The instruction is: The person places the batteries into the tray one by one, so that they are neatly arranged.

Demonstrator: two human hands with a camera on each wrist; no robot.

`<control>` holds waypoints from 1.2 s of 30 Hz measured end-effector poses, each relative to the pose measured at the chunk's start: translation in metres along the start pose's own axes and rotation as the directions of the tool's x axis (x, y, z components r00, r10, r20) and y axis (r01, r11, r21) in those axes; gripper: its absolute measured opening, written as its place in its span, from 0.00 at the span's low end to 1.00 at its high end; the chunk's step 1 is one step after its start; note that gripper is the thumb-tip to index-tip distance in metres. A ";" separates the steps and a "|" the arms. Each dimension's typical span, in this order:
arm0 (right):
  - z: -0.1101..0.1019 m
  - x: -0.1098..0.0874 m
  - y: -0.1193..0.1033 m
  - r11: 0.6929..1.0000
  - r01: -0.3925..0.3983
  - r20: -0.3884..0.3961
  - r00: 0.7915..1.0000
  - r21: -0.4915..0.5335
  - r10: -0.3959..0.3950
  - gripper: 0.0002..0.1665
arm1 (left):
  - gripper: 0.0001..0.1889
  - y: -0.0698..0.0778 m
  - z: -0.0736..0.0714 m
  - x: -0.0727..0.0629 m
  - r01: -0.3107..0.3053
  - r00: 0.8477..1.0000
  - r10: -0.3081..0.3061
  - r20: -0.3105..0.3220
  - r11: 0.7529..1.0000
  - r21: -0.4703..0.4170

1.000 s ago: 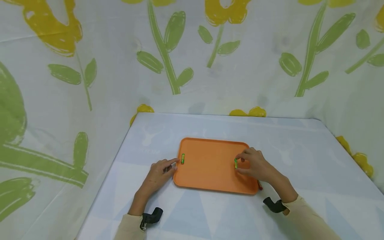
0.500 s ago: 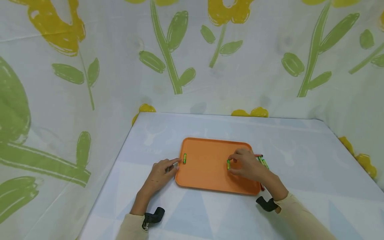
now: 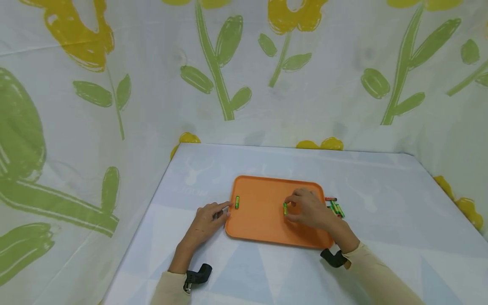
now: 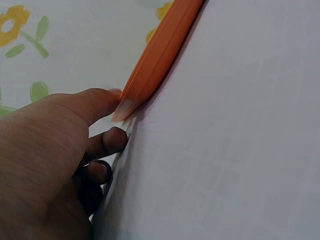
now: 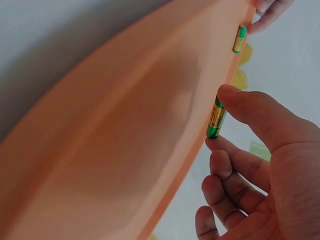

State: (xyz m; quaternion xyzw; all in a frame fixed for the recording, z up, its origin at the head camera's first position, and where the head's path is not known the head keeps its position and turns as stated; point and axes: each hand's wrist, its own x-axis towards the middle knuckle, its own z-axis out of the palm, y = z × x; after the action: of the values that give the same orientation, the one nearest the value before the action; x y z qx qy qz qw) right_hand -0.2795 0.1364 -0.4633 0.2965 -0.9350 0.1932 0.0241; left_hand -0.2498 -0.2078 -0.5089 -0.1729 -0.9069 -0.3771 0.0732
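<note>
Right hand (image 3: pixel 309 209) is pinching a green battery (image 3: pixel 285 209) at the tray's right half, can't tell if it's touching down. Left hand (image 3: pixel 207 221) has fingertips on the left rim of the orange tray (image 3: pixel 263 220), thumb and finger a bit apart. Second battery (image 3: pixel 237 202) lies just inside that rim. The battery pile (image 3: pixel 336 208) on the table (image 3: pixel 373 182) is partly blocked by the right arm (image 3: pixel 340 234). Gold label (image 5: pixel 217 116) has print, too tiny to read.

Head view evenly lit, soft shadow under R hand (image 3: pixel 310 210); wrist vws dimmer.
</note>
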 end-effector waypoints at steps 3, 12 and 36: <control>0.001 0.003 -0.003 1.000 -0.003 0.000 1.000 -0.003 0.003 0.19 | 0.18 0.000 0.001 0.001 0.003 1.000 -0.003 0.006 1.000 0.004; 0.004 0.011 -0.008 1.000 -0.003 0.003 1.000 -0.016 0.003 0.20 | 0.18 -0.001 -0.001 0.001 0.027 0.999 -0.027 0.020 1.000 0.011; 0.015 0.031 -0.021 1.000 -0.007 0.047 0.999 -0.022 0.008 0.20 | 0.18 0.000 0.000 0.000 0.003 1.000 -0.003 0.006 1.000 0.006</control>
State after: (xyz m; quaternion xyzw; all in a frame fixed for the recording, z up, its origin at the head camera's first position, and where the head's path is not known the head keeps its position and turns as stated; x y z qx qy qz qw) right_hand -0.2923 0.0980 -0.4653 0.2974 -0.9384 0.1758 0.0046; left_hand -0.2502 -0.2073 -0.5088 -0.1723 -0.9085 -0.3742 0.0705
